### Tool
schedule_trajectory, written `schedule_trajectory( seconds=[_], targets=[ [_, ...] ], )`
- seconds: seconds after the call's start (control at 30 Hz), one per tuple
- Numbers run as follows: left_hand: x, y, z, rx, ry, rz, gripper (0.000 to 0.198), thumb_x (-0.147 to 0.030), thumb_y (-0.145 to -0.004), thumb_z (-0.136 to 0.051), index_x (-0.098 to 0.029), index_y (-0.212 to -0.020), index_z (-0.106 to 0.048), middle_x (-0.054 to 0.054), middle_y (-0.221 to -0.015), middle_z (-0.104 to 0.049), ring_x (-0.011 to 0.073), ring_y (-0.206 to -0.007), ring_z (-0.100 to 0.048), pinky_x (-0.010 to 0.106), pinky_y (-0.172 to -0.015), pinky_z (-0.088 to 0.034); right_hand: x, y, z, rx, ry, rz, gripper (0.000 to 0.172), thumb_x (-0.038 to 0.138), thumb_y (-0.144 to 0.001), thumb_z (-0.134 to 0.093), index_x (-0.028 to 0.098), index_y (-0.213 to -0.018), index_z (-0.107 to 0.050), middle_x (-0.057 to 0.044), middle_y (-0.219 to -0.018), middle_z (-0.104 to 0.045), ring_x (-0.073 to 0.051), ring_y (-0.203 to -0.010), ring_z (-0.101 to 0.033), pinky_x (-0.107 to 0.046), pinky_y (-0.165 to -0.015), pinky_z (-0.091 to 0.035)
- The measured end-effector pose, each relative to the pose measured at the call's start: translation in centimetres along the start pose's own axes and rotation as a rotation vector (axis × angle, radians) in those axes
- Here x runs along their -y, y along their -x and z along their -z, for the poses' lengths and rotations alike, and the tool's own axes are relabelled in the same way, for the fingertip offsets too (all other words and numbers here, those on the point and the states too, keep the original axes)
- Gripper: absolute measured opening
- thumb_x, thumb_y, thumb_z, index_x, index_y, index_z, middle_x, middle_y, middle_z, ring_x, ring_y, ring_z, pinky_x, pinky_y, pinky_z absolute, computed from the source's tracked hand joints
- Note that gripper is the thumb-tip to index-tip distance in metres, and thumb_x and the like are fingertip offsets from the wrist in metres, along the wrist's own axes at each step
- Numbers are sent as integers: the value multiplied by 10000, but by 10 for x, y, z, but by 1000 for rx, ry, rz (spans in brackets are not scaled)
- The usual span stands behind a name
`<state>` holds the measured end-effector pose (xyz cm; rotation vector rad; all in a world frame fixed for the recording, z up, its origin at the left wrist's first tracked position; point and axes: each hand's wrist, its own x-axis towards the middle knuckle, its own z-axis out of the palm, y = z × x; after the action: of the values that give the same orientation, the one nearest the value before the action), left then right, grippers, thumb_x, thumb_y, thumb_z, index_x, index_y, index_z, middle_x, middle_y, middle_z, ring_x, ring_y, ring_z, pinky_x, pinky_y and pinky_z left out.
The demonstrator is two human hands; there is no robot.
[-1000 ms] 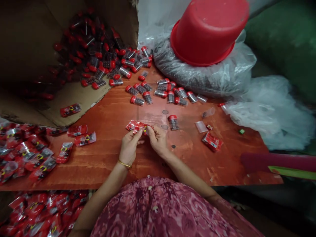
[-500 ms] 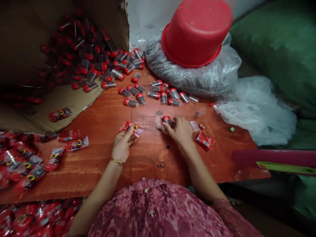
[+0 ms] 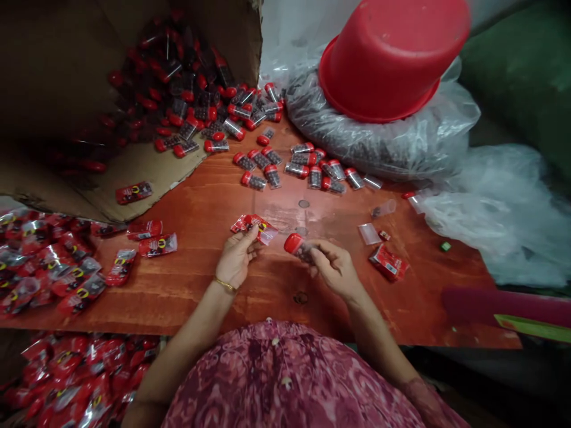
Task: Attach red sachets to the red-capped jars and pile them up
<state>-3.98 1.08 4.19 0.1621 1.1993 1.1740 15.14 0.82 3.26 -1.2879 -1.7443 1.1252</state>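
Observation:
My left hand pinches a small red printed plastic pouch with a clear end that points right, toward the other hand. Between the fingers and thumb of my right hand is a small clear bottle with a red cap; dark contents show through its wall. The cap faces left, a short gap from the pouch. Several more red-capped bottles lie on the wooden table beyond my hands.
A cardboard box at left spills capped bottles. Filled red pouches are heaped left, more below the table edge. A red tub sits upside down on a plastic bag. Right lie a pack of red pouches and a green cube.
My right hand has lifted the bottle off the table and turned its cap toward the pouch. My left hand still holds the pouch. The whole view has shifted somewhat to the left.

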Motion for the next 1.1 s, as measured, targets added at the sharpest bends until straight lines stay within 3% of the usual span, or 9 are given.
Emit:
schedule_trajectory(
  seconds=[0.17,0.43,0.57,0.7,0.9,1.1],
  targets=[
    [0,6,-3,47,-60,-41,357,-391,-466,-814,-131,-636,-639,-5,-601,-668,77,-530,-589,173,-526,-450,19,-1,-8,81,-68,-29,245,324,-791,-463,149,-747,-628,18,-553,-520,-85,-483,-455,-196,-460,-353],
    [3,6,-2,110,-65,-34,351,-380,-478,-810,-125,-635,-627,-5,-583,-652,76,-520,-579,180,-543,-460,13,-6,-21,109,-260,-257,316,447,-748,-505,154,-772,-621,43,-506,-488,-64,-367,-430,-187,-370,-340],
    [6,6,-6,103,32,-69,375,-381,-448,-820,-140,-656,-623,-24,-609,-657,64,-525,-577,165,-534,-457,12,-6,-26,116,-322,-261,312,443,-763,-503,154,-805,-614,53,-476,-482,-67,-344,-436,-186,-356,-333],
    [11,9,-12,118,67,-141,373,-303,-409,-844,-137,-673,-639,-27,-648,-674,60,-570,-586,165,-590,-470,12,-7,-33,78,-348,-174,308,433,-794,-482,158,-862,-601,62,-470,-468,-65,-352,-430,-189,-373,-354],
    [20,6,-13,112,71,-181,316,-266,-437,-839,-123,-645,-649,-10,-627,-672,68,-567,-578,187,-614,-467,9,-9,-54,-95,-372,-120,283,435,-811,-488,176,-907,-548,68,-527,-468,-61,-366,-409,-196,-378,-357],
    [15,-2,-7,104,96,-150,259,-269,-511,-802,-117,-660,-654,3,-621,-662,89,-577,-581,194,-574,-442,4,-16,-58,-80,-410,-181,241,426,-791,-544,203,-762,-458,80,-553,-454,-51,-353,-399,-189,-358,-345]
  ],
)
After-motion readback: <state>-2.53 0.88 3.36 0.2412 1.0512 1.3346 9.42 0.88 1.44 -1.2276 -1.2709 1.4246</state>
